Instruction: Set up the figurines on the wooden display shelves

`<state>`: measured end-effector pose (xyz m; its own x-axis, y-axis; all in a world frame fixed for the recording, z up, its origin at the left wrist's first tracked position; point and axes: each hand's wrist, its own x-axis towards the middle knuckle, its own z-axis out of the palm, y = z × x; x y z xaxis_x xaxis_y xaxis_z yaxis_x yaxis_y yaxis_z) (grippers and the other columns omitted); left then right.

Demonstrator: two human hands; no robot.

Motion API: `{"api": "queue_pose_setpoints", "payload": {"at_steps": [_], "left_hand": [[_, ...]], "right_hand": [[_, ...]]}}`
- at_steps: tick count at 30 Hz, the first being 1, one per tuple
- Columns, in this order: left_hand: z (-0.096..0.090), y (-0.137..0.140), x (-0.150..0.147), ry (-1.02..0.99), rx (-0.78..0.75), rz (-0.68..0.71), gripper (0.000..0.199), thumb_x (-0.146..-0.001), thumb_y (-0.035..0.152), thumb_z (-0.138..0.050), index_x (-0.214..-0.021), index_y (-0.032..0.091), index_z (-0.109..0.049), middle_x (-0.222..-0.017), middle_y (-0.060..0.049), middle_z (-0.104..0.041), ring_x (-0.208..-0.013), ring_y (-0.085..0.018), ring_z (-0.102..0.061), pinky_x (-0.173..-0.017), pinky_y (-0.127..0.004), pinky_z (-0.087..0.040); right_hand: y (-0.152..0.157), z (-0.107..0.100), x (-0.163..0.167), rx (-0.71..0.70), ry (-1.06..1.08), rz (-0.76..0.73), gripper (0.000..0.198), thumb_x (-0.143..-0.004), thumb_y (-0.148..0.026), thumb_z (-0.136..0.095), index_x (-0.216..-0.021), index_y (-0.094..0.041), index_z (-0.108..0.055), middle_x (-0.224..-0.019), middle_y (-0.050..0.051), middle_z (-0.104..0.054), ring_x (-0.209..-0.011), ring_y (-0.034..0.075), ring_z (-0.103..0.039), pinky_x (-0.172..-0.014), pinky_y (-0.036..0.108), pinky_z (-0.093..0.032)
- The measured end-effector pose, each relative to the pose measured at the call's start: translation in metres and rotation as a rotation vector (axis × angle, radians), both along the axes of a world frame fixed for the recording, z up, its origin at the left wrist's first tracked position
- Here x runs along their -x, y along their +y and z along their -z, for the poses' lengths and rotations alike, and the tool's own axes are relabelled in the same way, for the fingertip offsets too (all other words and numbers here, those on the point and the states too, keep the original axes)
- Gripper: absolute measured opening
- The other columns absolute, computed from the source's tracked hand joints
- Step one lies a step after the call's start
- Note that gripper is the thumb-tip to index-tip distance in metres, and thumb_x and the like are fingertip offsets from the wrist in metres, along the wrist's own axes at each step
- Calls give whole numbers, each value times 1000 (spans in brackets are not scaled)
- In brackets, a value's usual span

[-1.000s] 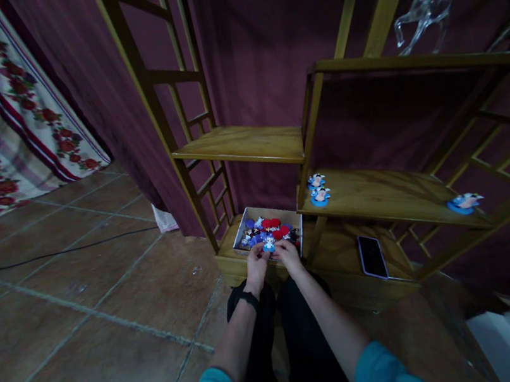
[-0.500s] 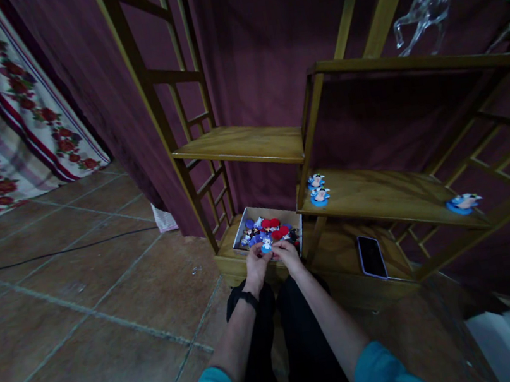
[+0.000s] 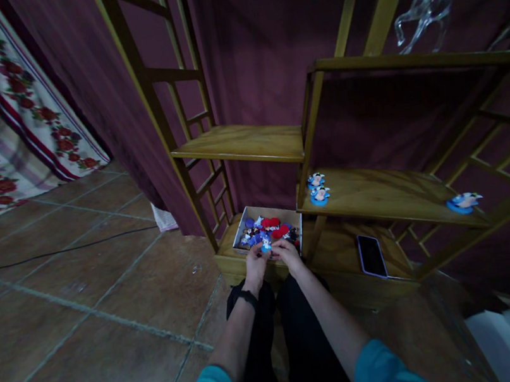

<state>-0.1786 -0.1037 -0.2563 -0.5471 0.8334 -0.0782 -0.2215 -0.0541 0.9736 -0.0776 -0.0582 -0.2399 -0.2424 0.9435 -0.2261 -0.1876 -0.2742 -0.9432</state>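
A small white-and-blue figurine (image 3: 266,244) on a light blue base is pinched between my two hands. My left hand (image 3: 255,264) grips its left side, and my right hand (image 3: 287,255) has its fingers on the right side. Just beyond them sits a shallow cardboard box (image 3: 265,209), filled with several small figurines in purple, red, black and white. The held figurine is over the near edge of this box, and my hands hide part of that edge.
On the wooden shelf (image 3: 375,196) to the right stand two blue-based figurines (image 3: 319,195) at the left and another figurine (image 3: 464,203) at the far right. A phone (image 3: 371,256) lies on the lower board. Higher up is a clear glass horse (image 3: 428,5).
The figurine has turned or tilted very slightly between my fingers. Both hands stay in nearly the same place.
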Motion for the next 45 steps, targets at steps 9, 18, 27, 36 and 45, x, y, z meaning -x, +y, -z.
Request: {"api": "queue_pose_setpoints", "payload": {"at_steps": [9, 18, 27, 36, 45], "left_hand": [[-1, 0, 1, -6, 19, 18, 45, -52, 24, -74, -94, 16, -64, -75, -1, -64, -66, -14, -55, -67, -28, -43], [-9, -2, -2, 56, 5, -22, 40, -52, 24, -76, -89, 16, -63, -75, 0, -63, -65, -12, -54, -68, -28, -43], [-11, -1, -3, 94, 25, -65, 39, -53, 21, -77, -87, 16, -58, -71, 2, -59, -62, -11, -52, -65, -27, -43], [-11, 0, -2, 139, 35, -124, 41, -49, 23, -79, -82, 16, -56, -67, 3, -55, -59, -10, -50, -62, -26, -43], [-12, 0, -2, 155, 45, -138, 43, -50, 34, -79, -82, 16, -57, -65, 3, -53, -59, -10, -49, -61, -24, -40]], "right_hand": [[0, -1, -1, -3, -1, -20, 21, -50, -33, -73, -61, -18, -62, -60, -2, -62, -59, 14, -60, -57, 25, -51], [0, 1, -1, 20, 18, -33, 22, -56, -36, -69, -69, -19, -62, -61, -2, -63, -59, 14, -61, -59, 26, -51], [1, 3, -1, 41, 46, -52, 24, -59, -34, -67, -77, -18, -62, -64, -1, -66, -60, 16, -63, -60, 28, -52], [-1, -1, -2, 42, 55, -56, 26, -59, -37, -68, -77, -20, -64, -67, 0, -66, -58, 16, -64, -56, 28, -54], [1, 2, -3, 9, 51, -72, 25, -61, -36, -68, -79, -19, -66, -71, 1, -68, -64, 16, -65, -60, 29, -55]]}}
